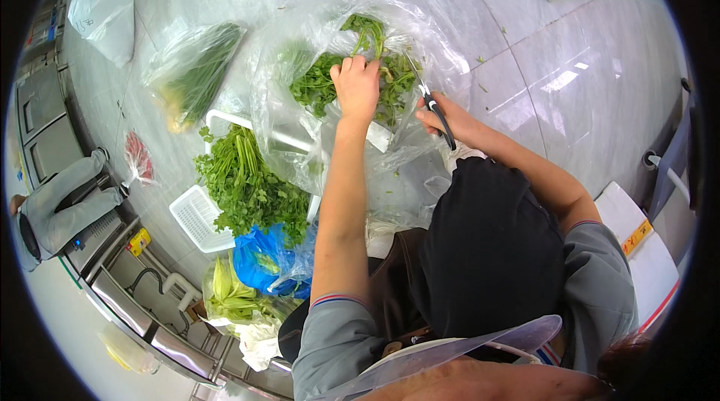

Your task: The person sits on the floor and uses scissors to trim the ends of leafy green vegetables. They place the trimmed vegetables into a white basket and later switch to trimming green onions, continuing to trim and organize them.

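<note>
My left hand (358, 86) grips the stems of a bunch of leafy green herbs (368, 35), which look like coriander. More of these leaves (316, 83) spread to both sides of the hand, on a large clear plastic bag (444, 35) on the floor. In my right hand (450, 117) is a pair of scissors (432, 104) with black handles. Its blades point up towards the stems, close to their right side; whether they are parted is hard to tell.
Left of me, a white plastic basket (197, 218) sits beside piled leafy greens (247, 181). Around it are a blue plastic bag (261, 257), corn in husks (228, 288), bagged long green stalks (197, 74) and a tied white bag (107, 13). A person (67, 204) stands at the steel counter far left.
</note>
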Demonstrator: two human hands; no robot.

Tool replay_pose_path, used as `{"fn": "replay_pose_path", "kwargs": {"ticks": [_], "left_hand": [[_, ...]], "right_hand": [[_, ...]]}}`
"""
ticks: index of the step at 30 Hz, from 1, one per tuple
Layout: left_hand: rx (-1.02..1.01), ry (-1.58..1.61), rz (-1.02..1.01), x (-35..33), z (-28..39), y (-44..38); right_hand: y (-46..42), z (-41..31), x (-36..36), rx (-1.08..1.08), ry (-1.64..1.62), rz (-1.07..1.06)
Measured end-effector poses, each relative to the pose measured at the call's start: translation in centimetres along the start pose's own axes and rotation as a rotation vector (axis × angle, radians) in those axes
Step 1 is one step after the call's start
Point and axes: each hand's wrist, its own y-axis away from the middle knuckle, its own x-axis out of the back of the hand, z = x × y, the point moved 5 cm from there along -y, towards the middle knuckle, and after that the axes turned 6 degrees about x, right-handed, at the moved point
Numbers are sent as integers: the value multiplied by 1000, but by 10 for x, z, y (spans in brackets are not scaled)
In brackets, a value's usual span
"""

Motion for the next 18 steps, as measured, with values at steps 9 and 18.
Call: {"fn": "replay_pose_path", "kwargs": {"ticks": [9,18], "left_hand": [[180,473,-150,78,19,13],[735,1296,-574,86,23,30]], "right_hand": [[18,-66,5,400,666,173],[19,-86,15,569,802,155]]}}
